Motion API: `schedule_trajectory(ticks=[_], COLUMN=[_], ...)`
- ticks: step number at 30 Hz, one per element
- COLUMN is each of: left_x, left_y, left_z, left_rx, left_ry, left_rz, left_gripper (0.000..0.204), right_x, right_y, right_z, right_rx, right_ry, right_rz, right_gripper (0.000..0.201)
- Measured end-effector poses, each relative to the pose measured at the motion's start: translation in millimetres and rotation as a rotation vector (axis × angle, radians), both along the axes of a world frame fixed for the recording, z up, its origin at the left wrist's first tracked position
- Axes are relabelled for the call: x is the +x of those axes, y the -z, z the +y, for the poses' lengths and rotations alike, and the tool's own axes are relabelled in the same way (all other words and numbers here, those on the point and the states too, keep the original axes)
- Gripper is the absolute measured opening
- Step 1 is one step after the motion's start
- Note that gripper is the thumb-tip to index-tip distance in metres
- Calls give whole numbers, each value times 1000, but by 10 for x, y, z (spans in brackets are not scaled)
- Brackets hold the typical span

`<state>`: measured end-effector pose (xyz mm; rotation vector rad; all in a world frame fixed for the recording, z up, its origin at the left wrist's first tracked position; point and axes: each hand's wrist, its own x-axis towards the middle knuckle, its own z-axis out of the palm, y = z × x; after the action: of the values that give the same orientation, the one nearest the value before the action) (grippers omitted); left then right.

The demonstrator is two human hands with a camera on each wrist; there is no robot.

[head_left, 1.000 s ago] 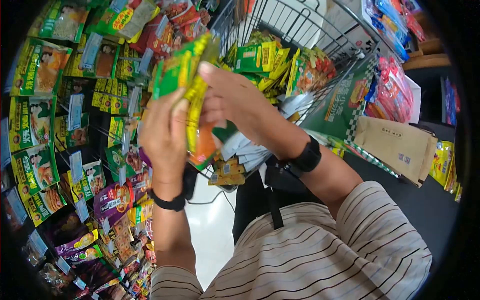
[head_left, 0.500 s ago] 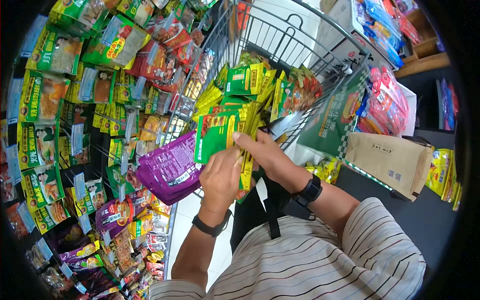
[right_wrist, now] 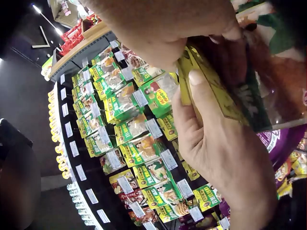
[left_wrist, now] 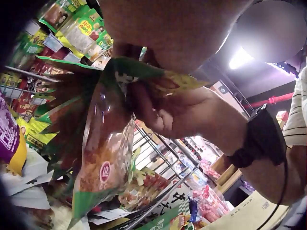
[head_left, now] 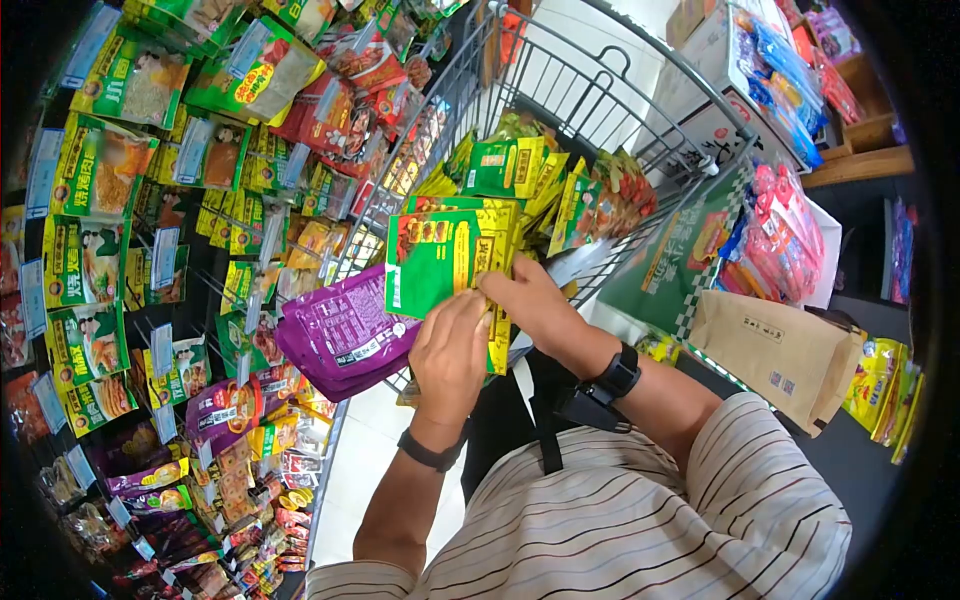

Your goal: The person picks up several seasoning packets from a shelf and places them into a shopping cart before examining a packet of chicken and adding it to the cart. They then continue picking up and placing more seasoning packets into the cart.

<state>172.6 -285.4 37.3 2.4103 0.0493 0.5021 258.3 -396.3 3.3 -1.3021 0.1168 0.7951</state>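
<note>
Green and yellow packets (head_left: 450,262), fanned as a sheaf just above the wire cart (head_left: 640,110). Risk: slippery film could let outer packets slide out and drop beside the cart if the pinch loosens. Left hand (head_left: 452,352) curled round the sheaf's lower edge; right hand (head_left: 530,305) pinching its right edge. Purple packets (head_left: 340,335) left of the cart.

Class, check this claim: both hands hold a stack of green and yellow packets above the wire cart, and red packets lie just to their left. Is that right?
Not quite. The packets beside the stack of green and yellow packets are purple packets, not red, as the head view shows. The left hand and right hand do hold the stack above the wire cart.
</note>
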Motion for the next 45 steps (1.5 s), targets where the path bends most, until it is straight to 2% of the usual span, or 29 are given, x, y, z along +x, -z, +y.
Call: schedule_trajectory(ticks=[3, 6, 9, 11, 14, 17, 18, 22, 25, 26, 30, 33, 34, 37, 41, 45], left_x=[8, 14, 18, 37, 76, 45, 18, -206, -418, -467, -686, -781, -790, -757, -702, -680], left_y=[51, 71, 25, -40, -76, -59, -43, 20, 96, 54, 144, 222, 247, 257, 234, 259], left_z=[-24, -17, -45, -61, -38, 3, 22, 120, 183, 188, 188, 184, 182, 164, 181, 196], left_rx=[15, 32, 23, -10, -75, -118, -127, -208, -202, -193, -250, -321, -327, -326, -296, -311], left_ry=[-40, -32, -22, -26, -33, -67, -83, -176, -244, -263, -343, -354, -353, -382, -381, -395], left_rz=[0, 10, 32, 71, 119, 130, 127, 212, 279, 321, 372, 400, 381, 329, 342, 368], left_gripper=[20, 22, 28, 33, 40, 42, 41, 42, 38, 32, 29, 29, 27, 20, 16, 15], right_x=[62, 117, 297, 443, 680, 1002, 1082, 1560, 1833, 1964, 2282, 2469, 2504, 2624, 2823, 2987], right_y=[-26, -180, -152, -241, 69, -111, -223, 40, -18, 101, 90, 284, 349, 445, 582, 798], right_z=[18, 13, -4, -11, 114, 192, 211, 321, 364, 400, 487, 585, 625, 670, 725, 691], right_rx=[-99, -63, -168, -104, -151, -174, -174, -244, -207, -284, -433, -439, -433, -467, -730, -757], right_ry=[-81, -84, -230, -294, -382, -540, -565, -730, -808, -850, -1011, -1063, -1075, -1094, -1153, -1078], right_rz=[-104, -67, -94, -269, -562, -675, -591, -565, -672, -695, -712, -773, -715, -810, -974, -927], right_gripper=[24, 29, 29, 30, 30, 32, 34, 37, 38, 38, 41, 41, 44, 47, 49, 47])
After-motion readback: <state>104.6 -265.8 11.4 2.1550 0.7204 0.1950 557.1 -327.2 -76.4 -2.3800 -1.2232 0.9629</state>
